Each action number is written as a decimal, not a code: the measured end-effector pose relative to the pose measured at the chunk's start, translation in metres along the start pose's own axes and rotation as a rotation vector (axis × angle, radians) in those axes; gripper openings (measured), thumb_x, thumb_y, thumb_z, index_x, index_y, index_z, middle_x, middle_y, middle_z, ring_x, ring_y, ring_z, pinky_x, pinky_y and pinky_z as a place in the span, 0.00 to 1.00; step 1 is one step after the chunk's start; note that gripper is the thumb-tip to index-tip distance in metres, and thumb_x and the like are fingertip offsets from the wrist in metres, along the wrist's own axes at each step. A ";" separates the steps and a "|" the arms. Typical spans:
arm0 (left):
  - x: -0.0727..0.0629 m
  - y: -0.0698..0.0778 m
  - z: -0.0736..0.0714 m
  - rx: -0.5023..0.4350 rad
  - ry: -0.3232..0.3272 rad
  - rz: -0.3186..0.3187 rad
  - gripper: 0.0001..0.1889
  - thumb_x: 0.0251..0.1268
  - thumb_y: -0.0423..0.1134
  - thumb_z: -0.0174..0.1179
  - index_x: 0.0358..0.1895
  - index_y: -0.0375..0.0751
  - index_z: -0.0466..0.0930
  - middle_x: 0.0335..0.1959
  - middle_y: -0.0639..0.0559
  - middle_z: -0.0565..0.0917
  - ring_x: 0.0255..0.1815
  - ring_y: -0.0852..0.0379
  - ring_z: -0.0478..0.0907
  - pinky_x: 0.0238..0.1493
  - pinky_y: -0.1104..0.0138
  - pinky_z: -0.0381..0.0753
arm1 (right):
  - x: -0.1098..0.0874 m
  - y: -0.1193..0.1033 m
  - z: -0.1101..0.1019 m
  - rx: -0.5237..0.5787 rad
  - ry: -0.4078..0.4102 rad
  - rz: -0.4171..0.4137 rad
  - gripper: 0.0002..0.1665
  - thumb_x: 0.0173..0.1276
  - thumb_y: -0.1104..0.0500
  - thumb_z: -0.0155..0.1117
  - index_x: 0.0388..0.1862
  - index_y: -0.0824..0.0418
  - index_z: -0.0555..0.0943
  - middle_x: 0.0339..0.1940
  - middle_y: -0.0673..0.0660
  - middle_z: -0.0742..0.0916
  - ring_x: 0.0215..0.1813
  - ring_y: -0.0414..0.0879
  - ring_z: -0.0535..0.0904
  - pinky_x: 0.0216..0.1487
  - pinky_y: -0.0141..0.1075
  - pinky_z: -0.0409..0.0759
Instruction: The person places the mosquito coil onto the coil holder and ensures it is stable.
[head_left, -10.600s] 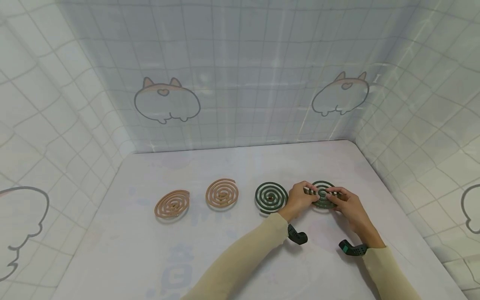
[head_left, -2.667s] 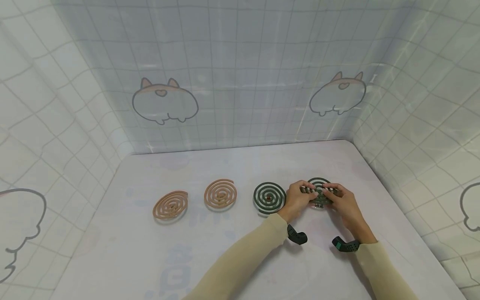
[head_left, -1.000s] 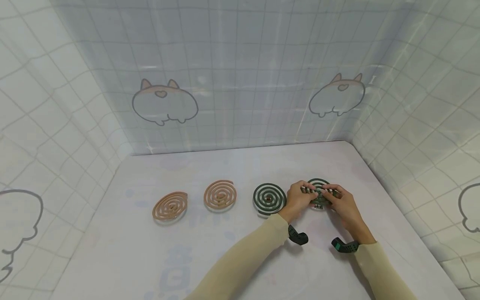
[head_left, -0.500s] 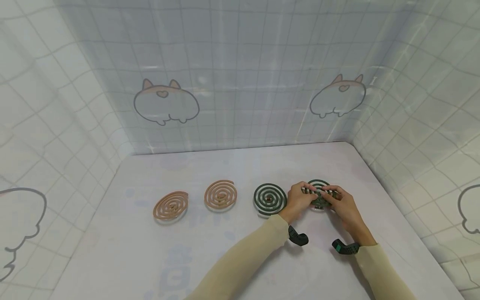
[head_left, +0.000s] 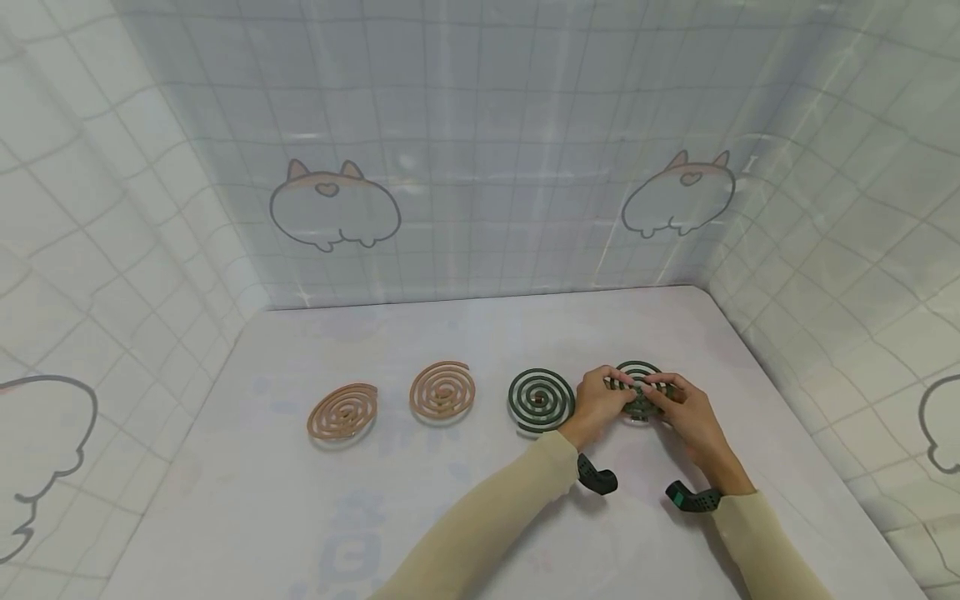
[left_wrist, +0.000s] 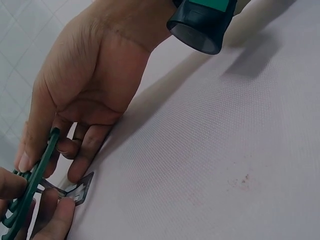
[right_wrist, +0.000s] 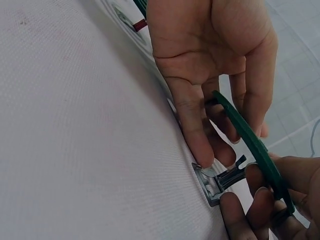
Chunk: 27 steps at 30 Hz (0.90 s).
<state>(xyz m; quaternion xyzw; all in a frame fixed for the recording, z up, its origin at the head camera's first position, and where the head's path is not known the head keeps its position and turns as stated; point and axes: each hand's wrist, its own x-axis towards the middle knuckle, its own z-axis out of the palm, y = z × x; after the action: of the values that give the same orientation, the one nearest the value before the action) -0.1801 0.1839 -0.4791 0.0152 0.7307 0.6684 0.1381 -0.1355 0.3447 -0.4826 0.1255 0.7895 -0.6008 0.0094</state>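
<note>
Both hands meet at the rightmost green mosquito coil (head_left: pixel 639 408). My left hand (head_left: pixel 597 403) grips its left side and my right hand (head_left: pixel 692 415) its right side, fingertips near the middle. In the right wrist view the same green coil (right_wrist: pixel 252 142) shows edge-on and tilted, with a small metal stand (right_wrist: pixel 215 184) beneath it. Lower fingers of both hands touch the stand's flat base, close to the tabletop. The left wrist view shows the metal stand (left_wrist: pixel 75 192) beside the coil (left_wrist: pixel 37 180). Fingers hide parts of the coil's rings.
Another green coil (head_left: pixel 542 401) lies just left of the left hand, with a small reddish piece at its centre. Two orange-brown coils, one in the middle (head_left: pixel 442 392) and one tilted at left (head_left: pixel 342 412), rest on the white table (head_left: pixel 247 500). Tiled-print walls enclose three sides.
Since the oldest frame, the held coil and my right hand have shifted slightly left. The stand's metal edge came into view below the coil. Over the last second the hands barely move.
</note>
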 end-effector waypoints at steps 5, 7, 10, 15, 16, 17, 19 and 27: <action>0.000 -0.001 0.001 -0.044 -0.011 0.008 0.06 0.63 0.28 0.70 0.37 0.43 0.86 0.27 0.51 0.78 0.24 0.57 0.78 0.30 0.57 0.87 | -0.009 -0.014 0.002 0.008 0.009 -0.001 0.24 0.79 0.57 0.63 0.67 0.69 0.74 0.48 0.57 0.83 0.47 0.43 0.80 0.45 0.34 0.84; 0.001 -0.001 0.001 -0.056 -0.021 0.010 0.06 0.64 0.28 0.70 0.37 0.42 0.86 0.28 0.50 0.78 0.25 0.56 0.80 0.32 0.55 0.88 | -0.008 -0.014 0.002 0.011 0.014 0.001 0.24 0.79 0.57 0.62 0.67 0.69 0.74 0.46 0.56 0.82 0.46 0.43 0.80 0.44 0.33 0.83; 0.002 -0.002 0.000 -0.051 -0.024 0.004 0.06 0.64 0.28 0.71 0.37 0.43 0.86 0.29 0.49 0.79 0.25 0.56 0.80 0.31 0.57 0.88 | -0.004 -0.006 0.001 0.020 0.018 0.008 0.26 0.79 0.54 0.63 0.68 0.66 0.74 0.47 0.53 0.82 0.46 0.41 0.79 0.44 0.32 0.83; 0.003 -0.005 0.002 -0.034 -0.026 -0.008 0.06 0.64 0.29 0.71 0.37 0.45 0.86 0.28 0.50 0.78 0.23 0.59 0.77 0.29 0.60 0.87 | 0.004 0.009 -0.002 0.009 0.024 0.010 0.30 0.76 0.47 0.65 0.68 0.62 0.75 0.48 0.51 0.82 0.46 0.39 0.79 0.44 0.31 0.82; 0.003 -0.005 0.002 -0.032 -0.026 -0.008 0.06 0.64 0.30 0.71 0.37 0.45 0.86 0.28 0.50 0.78 0.23 0.59 0.76 0.29 0.60 0.86 | 0.004 0.011 -0.002 0.005 0.027 0.013 0.30 0.76 0.46 0.66 0.68 0.61 0.75 0.48 0.51 0.82 0.46 0.39 0.78 0.44 0.31 0.81; 0.003 -0.006 0.002 -0.027 -0.028 -0.007 0.06 0.64 0.30 0.71 0.37 0.45 0.86 0.28 0.50 0.78 0.23 0.60 0.75 0.29 0.61 0.86 | 0.005 0.012 -0.002 0.003 0.027 0.016 0.30 0.75 0.45 0.66 0.68 0.61 0.75 0.48 0.51 0.82 0.46 0.39 0.78 0.44 0.31 0.81; 0.003 -0.007 0.002 -0.026 -0.032 -0.004 0.05 0.64 0.30 0.72 0.37 0.44 0.86 0.27 0.51 0.78 0.23 0.60 0.75 0.28 0.62 0.85 | 0.004 0.013 -0.002 -0.003 0.027 0.022 0.31 0.75 0.44 0.66 0.67 0.60 0.75 0.48 0.51 0.81 0.46 0.40 0.77 0.44 0.31 0.81; 0.005 -0.007 0.000 -0.030 -0.055 0.002 0.05 0.64 0.30 0.71 0.38 0.44 0.86 0.27 0.52 0.77 0.25 0.58 0.77 0.29 0.62 0.86 | 0.002 0.008 -0.002 0.020 0.026 0.041 0.30 0.75 0.45 0.66 0.68 0.61 0.75 0.48 0.47 0.83 0.46 0.41 0.77 0.43 0.32 0.79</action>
<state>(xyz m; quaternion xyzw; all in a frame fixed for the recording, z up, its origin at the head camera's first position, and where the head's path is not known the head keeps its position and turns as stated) -0.1833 0.1838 -0.4869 0.0321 0.7166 0.6786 0.1579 -0.1355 0.3493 -0.4897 0.1496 0.7808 -0.6065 0.0103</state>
